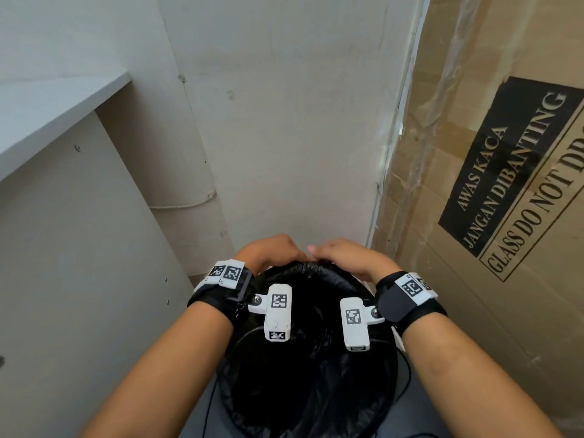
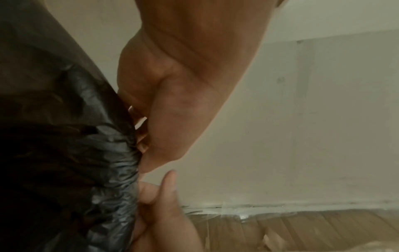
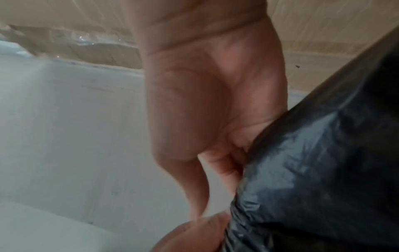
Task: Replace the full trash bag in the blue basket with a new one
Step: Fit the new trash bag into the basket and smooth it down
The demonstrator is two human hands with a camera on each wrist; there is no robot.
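A black trash bag [image 1: 309,358] lies open below me, and its crinkled edge covers the basket, whose blue does not show. Both hands meet at the bag's far rim. My left hand [image 1: 271,251] curls its fingers round the gathered plastic [image 2: 90,153]; the left wrist view shows those fingers [image 2: 140,134] tucked against the folds. My right hand [image 1: 341,254] grips the same rim just to the right. In the right wrist view its fingers [image 3: 228,170] press into the black film [image 3: 313,170], with the left hand [image 3: 194,235] touching below.
A white wall [image 1: 284,137] stands close behind the bag. A tall cardboard box [image 1: 505,184] marked as glass hems in the right side. A white cabinet panel [image 1: 79,248] and shelf [image 1: 47,112] close off the left. Thin black cables [image 1: 407,374] hang by the bag.
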